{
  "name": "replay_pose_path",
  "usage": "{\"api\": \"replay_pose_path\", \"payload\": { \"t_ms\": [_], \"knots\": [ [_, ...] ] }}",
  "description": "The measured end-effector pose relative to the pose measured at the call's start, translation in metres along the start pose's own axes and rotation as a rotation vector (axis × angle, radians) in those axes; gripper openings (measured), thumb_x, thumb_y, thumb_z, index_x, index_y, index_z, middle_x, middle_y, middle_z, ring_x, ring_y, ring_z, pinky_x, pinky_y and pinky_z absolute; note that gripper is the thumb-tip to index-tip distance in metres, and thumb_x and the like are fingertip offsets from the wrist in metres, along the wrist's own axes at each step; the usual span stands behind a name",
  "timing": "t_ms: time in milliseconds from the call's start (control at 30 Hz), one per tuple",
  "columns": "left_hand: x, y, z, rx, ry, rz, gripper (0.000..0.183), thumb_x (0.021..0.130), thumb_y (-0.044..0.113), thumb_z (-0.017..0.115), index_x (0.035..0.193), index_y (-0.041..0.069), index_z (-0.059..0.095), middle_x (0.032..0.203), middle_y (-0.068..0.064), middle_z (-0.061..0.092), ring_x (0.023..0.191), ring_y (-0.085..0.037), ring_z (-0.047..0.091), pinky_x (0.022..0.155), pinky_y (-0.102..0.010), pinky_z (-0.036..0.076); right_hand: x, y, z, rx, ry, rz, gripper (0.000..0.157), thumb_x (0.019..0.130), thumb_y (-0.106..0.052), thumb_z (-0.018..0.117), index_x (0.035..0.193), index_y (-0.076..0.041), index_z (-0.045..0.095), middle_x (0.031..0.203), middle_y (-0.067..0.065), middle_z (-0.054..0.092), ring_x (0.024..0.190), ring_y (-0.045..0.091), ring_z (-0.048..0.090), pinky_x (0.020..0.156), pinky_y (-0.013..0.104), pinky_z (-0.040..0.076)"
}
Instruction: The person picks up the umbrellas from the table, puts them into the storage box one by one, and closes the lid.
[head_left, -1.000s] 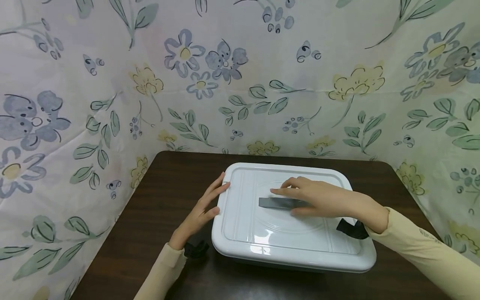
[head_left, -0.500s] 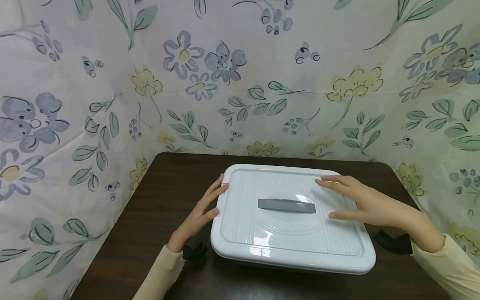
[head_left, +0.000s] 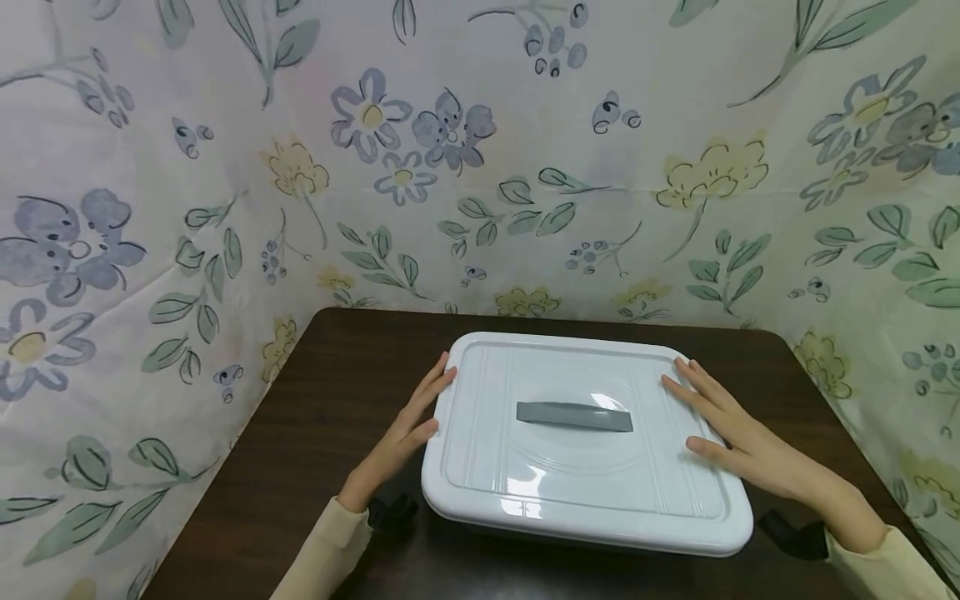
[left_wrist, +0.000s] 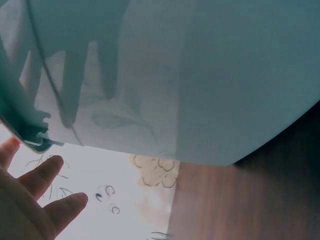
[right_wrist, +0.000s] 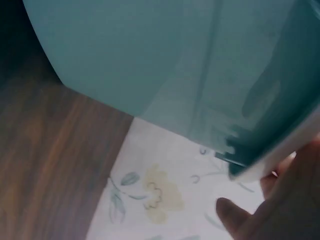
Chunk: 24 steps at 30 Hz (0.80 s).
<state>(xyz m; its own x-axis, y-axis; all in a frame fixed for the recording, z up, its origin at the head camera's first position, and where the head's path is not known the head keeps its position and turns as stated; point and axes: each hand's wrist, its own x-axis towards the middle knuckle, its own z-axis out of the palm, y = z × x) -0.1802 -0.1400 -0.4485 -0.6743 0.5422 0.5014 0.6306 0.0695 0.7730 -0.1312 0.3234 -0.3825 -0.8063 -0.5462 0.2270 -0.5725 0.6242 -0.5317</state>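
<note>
A white lid [head_left: 480,450] with a flat grey handle [head_left: 573,416] covers a rectangular storage box in the head view. Its smooth side wall [left_wrist: 225,75] looks bluish green in the left wrist view. My left hand [head_left: 397,437] lies along the lid's left edge, fingers stretched and fingertips at the rim. On the opposite side, my right hand [head_left: 757,446] has its fingertips over the lid's right edge, fingers spread and nearly straight. The right wrist view shows several of those fingers [right_wrist: 231,212] close by the lid's rim, below the overhang. What the box contains is hidden under the lid.
The box stands on a dark wooden table [head_left: 337,375], whose far edge runs behind it. Cloth [head_left: 525,167] printed with flowers and leaves hangs along the back and both sides. Dark straps [head_left: 795,533] circle both wrists.
My right hand has left the area over the handle and moved right to the lid's right edge, then lowered onto it. My left hand has stayed at the left edge. The box has not moved.
</note>
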Motion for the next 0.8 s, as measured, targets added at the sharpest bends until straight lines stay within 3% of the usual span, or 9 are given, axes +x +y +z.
{"api": "replay_pose_path", "payload": {
  "t_ms": [133,267,367,500,600,700,800],
  "knots": [
    [-0.002,-0.003,0.003,0.0,0.0,-0.005,0.063,0.098,0.045,0.03,0.149,0.009,0.017,0.157,-0.006,-0.002,0.143,-0.027,-0.002,0.101,-0.07,0.006,-0.004,0.004,0.007,0.076,0.028,-0.004,0.065,0.091,-0.006,0.053,0.148,-0.012,0.022,0.156,0.011,0.0,0.142,0.02,-0.013,0.111,0.043,-0.01],
    [-0.002,-0.004,0.006,0.004,0.011,-0.006,0.064,0.098,0.046,0.029,0.149,0.009,0.016,0.157,-0.006,-0.002,0.143,-0.027,-0.002,0.101,-0.07,0.006,-0.005,0.006,0.009,0.131,0.058,0.005,0.058,0.094,-0.006,0.046,0.148,-0.012,0.024,0.156,0.009,-0.002,0.142,0.02,-0.015,0.101,0.068,-0.011],
    [-0.002,-0.004,0.007,0.005,0.016,-0.009,0.065,0.098,0.048,0.029,0.149,0.01,0.016,0.157,-0.005,-0.002,0.143,-0.027,-0.002,0.101,-0.07,0.007,-0.005,0.008,0.011,0.161,0.072,-0.001,0.054,0.096,-0.008,0.041,0.147,-0.011,0.025,0.156,0.009,-0.002,0.142,0.019,-0.016,0.099,0.07,-0.013],
    [-0.001,-0.004,0.006,0.029,0.013,-0.015,0.063,0.099,0.046,0.029,0.149,0.01,0.016,0.157,-0.005,-0.001,0.143,-0.025,-0.001,0.101,-0.07,0.008,-0.005,0.01,0.014,0.176,0.099,-0.018,0.05,0.098,-0.009,0.036,0.147,-0.008,0.026,0.156,0.011,-0.001,0.142,0.02,-0.015,0.102,0.063,-0.015],
    [-0.001,-0.002,0.002,0.062,-0.009,-0.033,0.061,0.1,0.041,0.032,0.149,0.008,0.015,0.156,-0.008,0.0,0.143,-0.025,0.0,0.103,-0.069,0.008,-0.007,0.013,0.015,0.153,0.128,-0.035,0.049,0.099,-0.009,0.034,0.146,-0.005,0.024,0.156,0.013,0.0,0.142,0.021,-0.012,0.11,0.042,-0.012],
    [0.0,0.002,-0.004,0.103,-0.039,-0.063,0.061,0.1,0.033,0.037,0.149,0.006,0.012,0.156,-0.011,0.001,0.143,-0.028,0.002,0.103,-0.068,0.01,-0.009,0.018,0.016,0.134,0.161,-0.048,0.05,0.1,-0.01,0.032,0.147,-0.003,0.019,0.155,0.015,0.0,0.143,0.02,-0.008,0.108,0.018,-0.004],
    [0.0,0.001,-0.011,0.156,-0.056,-0.092,0.061,0.1,0.03,0.039,0.149,0.008,0.01,0.156,-0.009,0.002,0.143,-0.029,0.003,0.105,-0.066,0.011,-0.013,0.025,0.017,0.15,0.177,-0.026,0.052,0.102,-0.017,0.028,0.149,-0.004,0.011,0.155,0.015,-0.002,0.143,0.014,-0.005,0.105,0.013,-0.001]
  ]
}}
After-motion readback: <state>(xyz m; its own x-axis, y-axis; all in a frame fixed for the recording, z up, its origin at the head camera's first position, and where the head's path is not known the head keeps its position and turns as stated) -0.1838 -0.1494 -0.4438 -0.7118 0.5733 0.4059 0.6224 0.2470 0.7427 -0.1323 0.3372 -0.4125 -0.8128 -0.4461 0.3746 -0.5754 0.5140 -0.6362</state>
